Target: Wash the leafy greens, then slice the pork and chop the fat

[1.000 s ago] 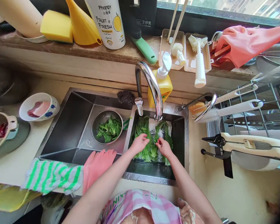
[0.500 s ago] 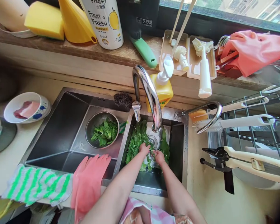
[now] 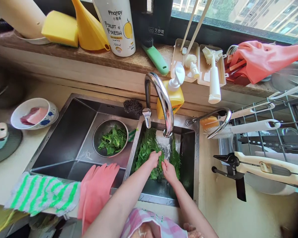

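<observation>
Both of my hands are inside the right sink basin point(image 3: 188, 165), under the chrome faucet point(image 3: 161, 92). My left hand point(image 3: 154, 158) has its fingers closed on leafy greens point(image 3: 145, 153). Close beside it, my right hand point(image 3: 168, 169) pinches part of the same greens, between the two hands. More loose leaves point(image 3: 175, 155) lie in the basin behind my right hand, wet with water. In the left basin, a round metal bowl point(image 3: 95, 145) holds a pile of torn green leaves point(image 3: 113, 139).
Pink rubber gloves point(image 3: 96, 188) and a green-striped cloth point(image 3: 46, 193) drape over the front edge. A bowl of meat point(image 3: 52, 116) stands left. To the right are pruning shears point(image 3: 265, 167) and a wire rack point(image 3: 283, 119). A yellow pump bottle point(image 3: 176, 99) stands behind the faucet.
My hands have lifted slightly with the greens, which now show as a leafier bunch between them. The view has shifted a little, showing more of the left counter.
</observation>
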Action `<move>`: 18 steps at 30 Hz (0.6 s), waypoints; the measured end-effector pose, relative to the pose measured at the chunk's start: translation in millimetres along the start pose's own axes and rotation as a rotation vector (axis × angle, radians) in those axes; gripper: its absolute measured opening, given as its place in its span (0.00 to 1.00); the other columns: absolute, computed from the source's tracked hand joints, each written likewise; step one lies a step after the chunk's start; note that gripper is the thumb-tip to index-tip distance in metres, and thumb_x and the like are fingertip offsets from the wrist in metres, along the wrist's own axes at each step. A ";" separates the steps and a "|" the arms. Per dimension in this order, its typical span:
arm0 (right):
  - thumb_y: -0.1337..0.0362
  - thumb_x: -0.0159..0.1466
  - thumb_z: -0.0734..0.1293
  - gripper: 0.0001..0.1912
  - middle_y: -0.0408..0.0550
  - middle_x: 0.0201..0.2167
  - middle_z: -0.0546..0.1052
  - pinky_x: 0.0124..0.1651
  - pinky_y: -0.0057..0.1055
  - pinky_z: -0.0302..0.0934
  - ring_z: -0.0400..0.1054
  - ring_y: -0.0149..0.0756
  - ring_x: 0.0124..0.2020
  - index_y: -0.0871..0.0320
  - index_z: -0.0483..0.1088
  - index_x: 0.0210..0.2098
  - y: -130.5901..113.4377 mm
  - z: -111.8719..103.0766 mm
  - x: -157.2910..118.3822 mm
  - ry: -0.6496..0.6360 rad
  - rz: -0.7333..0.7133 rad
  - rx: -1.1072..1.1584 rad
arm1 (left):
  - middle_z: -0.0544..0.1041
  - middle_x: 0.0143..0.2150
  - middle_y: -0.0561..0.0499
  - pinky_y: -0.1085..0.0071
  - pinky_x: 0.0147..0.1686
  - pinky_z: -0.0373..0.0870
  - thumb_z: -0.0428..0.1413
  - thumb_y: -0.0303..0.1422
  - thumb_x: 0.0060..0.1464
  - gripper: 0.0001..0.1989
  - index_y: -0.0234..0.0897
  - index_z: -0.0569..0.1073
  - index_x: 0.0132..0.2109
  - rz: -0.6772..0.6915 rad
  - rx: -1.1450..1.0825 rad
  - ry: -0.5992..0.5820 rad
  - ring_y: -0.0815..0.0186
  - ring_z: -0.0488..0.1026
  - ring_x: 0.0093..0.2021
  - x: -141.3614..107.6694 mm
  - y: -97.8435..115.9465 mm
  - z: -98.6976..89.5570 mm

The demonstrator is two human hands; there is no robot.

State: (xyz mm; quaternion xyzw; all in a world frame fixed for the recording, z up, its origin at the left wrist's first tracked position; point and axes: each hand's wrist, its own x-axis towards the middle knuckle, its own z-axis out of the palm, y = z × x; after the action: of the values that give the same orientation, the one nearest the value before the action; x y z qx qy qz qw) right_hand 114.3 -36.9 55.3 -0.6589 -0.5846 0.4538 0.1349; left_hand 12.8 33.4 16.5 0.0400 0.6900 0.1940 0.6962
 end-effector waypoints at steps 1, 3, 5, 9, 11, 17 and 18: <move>0.58 0.62 0.51 0.13 0.41 0.21 0.64 0.29 0.26 0.48 0.57 0.31 0.24 0.55 0.61 0.27 -7.2 -1.6 -6.1 -0.013 -0.078 -0.021 | 0.72 0.43 0.43 0.74 0.25 0.65 0.54 0.37 0.52 0.28 0.36 0.55 0.58 -0.013 -0.006 0.019 0.69 0.71 0.29 -1.1 2.3 -0.9; 0.57 0.62 0.52 0.13 0.41 0.22 0.65 0.30 0.26 0.49 0.58 0.31 0.25 0.55 0.61 0.27 -15.4 -5.5 -13.4 -0.026 -0.171 -0.037 | 0.72 0.43 0.44 0.74 0.26 0.65 0.54 0.38 0.52 0.27 0.37 0.55 0.57 -0.029 -0.008 0.031 0.68 0.71 0.30 -4.6 6.4 -4.8; 0.56 0.62 0.52 0.14 0.42 0.22 0.66 0.30 0.26 0.50 0.59 0.31 0.24 0.55 0.62 0.28 -13.9 -10.3 -11.6 0.049 -0.079 -0.013 | 0.73 0.41 0.46 0.73 0.27 0.66 0.55 0.37 0.51 0.26 0.38 0.58 0.55 -0.040 0.007 -0.011 0.68 0.71 0.30 -11.0 8.0 -10.0; 0.52 0.60 0.53 0.17 0.44 0.27 0.70 0.30 0.26 0.55 0.63 0.32 0.28 0.57 0.64 0.36 7.9 -17.7 11.6 0.203 0.184 0.219 | 0.74 0.35 0.49 0.69 0.32 0.67 0.59 0.33 0.46 0.16 0.36 0.68 0.43 -0.039 0.072 -0.164 0.66 0.71 0.33 -28.9 0.9 -15.9; 0.51 0.58 0.56 0.18 0.45 0.31 0.72 0.32 0.25 0.57 0.64 0.32 0.32 0.58 0.66 0.37 18.3 -18.7 22.4 0.110 0.169 0.318 | 0.75 0.34 0.50 0.69 0.35 0.66 0.60 0.31 0.43 0.12 0.36 0.69 0.37 -0.015 0.104 -0.199 0.66 0.70 0.35 -34.8 -3.5 -15.7; 0.58 0.54 0.61 0.11 0.41 0.21 0.69 0.30 0.26 0.55 0.61 0.31 0.25 0.59 0.68 0.27 23.0 -20.0 20.8 -0.090 0.098 0.251 | 0.74 0.32 0.51 0.70 0.34 0.65 0.61 0.35 0.42 0.15 0.35 0.69 0.37 0.070 0.096 -0.179 0.68 0.70 0.31 -32.5 1.1 -11.2; 0.59 0.54 0.61 0.09 0.41 0.21 0.69 0.31 0.26 0.55 0.61 0.31 0.25 0.58 0.68 0.27 19.1 -20.0 16.5 -0.085 0.099 0.231 | 0.74 0.33 0.51 0.70 0.33 0.66 0.61 0.36 0.42 0.15 0.35 0.69 0.37 0.075 0.084 -0.159 0.69 0.70 0.30 -30.8 2.7 -9.9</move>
State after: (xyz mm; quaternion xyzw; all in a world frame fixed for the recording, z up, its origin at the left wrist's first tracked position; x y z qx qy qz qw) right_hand 140.2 -20.4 45.6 -0.6472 -0.5005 0.5516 0.1627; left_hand 3.3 23.8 46.1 0.1104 0.6381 0.1870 0.7387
